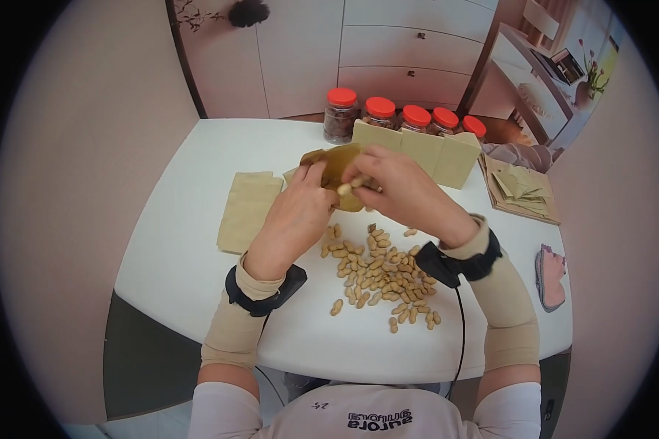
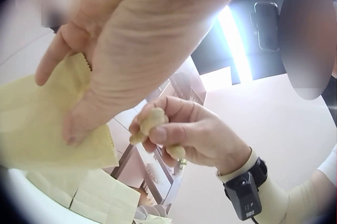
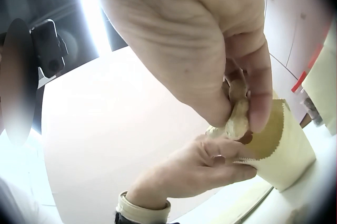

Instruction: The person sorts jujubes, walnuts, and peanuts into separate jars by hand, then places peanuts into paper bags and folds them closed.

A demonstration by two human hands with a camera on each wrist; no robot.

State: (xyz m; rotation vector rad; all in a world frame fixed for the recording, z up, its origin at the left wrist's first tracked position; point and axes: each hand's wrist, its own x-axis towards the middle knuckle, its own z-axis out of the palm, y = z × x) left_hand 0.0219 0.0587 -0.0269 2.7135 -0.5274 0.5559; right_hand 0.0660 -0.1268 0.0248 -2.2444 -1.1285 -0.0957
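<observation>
My left hand (image 1: pixel 299 212) grips the rim of a yellowish paper bag (image 3: pixel 295 153), thumb on one side and fingers on the other, with the mouth spread apart. Several unshelled peanuts (image 2: pixel 152 121) are pinched in the fingers of my right hand (image 1: pixel 410 189), right at the bag's mouth. In the right wrist view one peanut (image 3: pixel 238 121) points down toward the opening. The bottom of the bag's inside is hidden. Below both hands, a loose pile of peanuts (image 1: pixel 381 274) spreads over the white table (image 1: pixel 307 322).
Flat paper bags (image 1: pixel 245 212) lie at the left. Upright paper bags (image 1: pixel 458 162) stand at the back, before several red-lidded jars (image 1: pixel 340 121). A board with folded paper pieces (image 1: pixel 520 188) sits at the right, and a pink and grey pouch (image 1: pixel 551 278) lies near the right edge.
</observation>
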